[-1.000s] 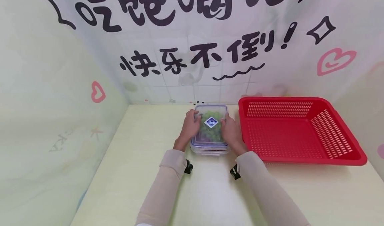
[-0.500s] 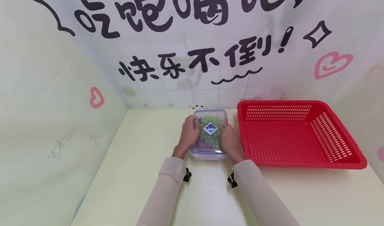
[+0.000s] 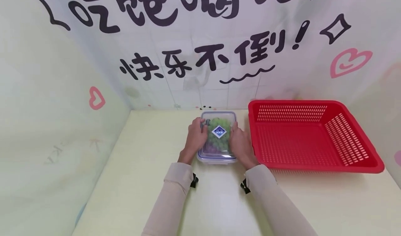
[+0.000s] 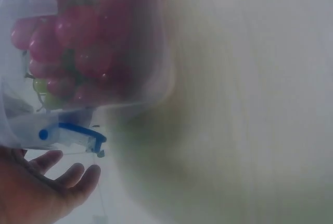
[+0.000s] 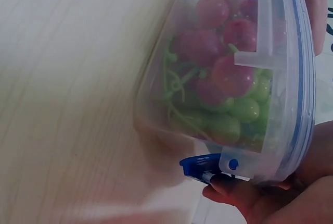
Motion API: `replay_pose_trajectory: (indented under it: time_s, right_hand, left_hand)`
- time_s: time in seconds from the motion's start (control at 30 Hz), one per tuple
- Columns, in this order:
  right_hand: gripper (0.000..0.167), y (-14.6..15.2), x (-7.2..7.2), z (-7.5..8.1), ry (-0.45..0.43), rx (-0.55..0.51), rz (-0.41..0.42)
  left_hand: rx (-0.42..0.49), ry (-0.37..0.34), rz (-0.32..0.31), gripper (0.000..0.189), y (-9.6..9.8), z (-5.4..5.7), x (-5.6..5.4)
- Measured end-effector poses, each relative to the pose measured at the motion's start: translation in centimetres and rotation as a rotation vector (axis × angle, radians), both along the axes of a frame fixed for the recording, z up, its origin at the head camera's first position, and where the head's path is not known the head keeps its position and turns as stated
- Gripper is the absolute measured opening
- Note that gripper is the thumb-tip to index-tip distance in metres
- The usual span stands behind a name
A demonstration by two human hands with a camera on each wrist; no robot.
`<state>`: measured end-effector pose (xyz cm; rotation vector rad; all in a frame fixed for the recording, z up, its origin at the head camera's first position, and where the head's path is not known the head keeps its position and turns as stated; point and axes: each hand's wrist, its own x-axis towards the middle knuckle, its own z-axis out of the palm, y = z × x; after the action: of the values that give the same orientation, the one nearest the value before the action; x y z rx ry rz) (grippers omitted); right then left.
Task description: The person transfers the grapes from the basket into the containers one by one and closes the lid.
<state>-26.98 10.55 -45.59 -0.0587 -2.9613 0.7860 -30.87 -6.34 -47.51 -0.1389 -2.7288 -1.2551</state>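
A clear food container (image 3: 217,161) stands on the table, with a blue-edged lid (image 3: 219,116) bearing a blue and white label on top. Red grapes (image 5: 214,78) and green grapes (image 5: 244,109) show through its wall in the right wrist view. My left hand (image 3: 195,138) holds the left side, thumb on the lid edge; in the left wrist view its curled fingertips lie near a blue-trimmed latch (image 4: 83,130) that stands out from the wall. On the right side, my right hand (image 3: 241,143) grips the container, its fingers touching the other outstanding blue latch (image 5: 200,166).
A red perforated plastic basket (image 3: 291,142) stands close by the right hand, on the right of the table. The pale wooden table (image 3: 141,152) extends to the left and front. A printed white curtain (image 3: 175,96) hangs behind the table.
The lid's front edge sits closer down on the container than one second ago. Both hands stay at its sides with small shifts. The head view has tilted slightly.
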Motion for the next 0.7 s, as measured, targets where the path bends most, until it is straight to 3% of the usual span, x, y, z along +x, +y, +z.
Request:
replay_pose_trajectory:
  time_s: [0.2,0.3,0.43,0.53,0.7]
  right_hand:
    - [0.051,0.0,-0.1,-0.3,0.014,0.027,0.006]
    - [0.052,-0.2,-0.3,0.1,-0.004,0.002,0.019]
    - [0.055,-0.1,-0.9,0.3,-0.151,-0.177,-0.004]
    - [0.06,0.4,-1.4,0.3,-0.236,-0.328,-0.043]
    - [0.077,1.6,-1.6,0.0,-0.367,-0.385,-0.073]
  left_hand:
    - [-0.004,-0.035,0.008,0.031,-0.1,-0.2,-0.1]
    - [-0.014,-0.085,0.039,0.034,-0.4,0.3,-0.2]
    - [0.022,-0.216,0.099,0.053,-0.9,0.5,-0.1]
    - [0.088,-0.304,0.11,0.075,-0.9,0.5,0.0]
    - [0.142,-0.417,0.106,0.087,-0.9,0.4,0.1]
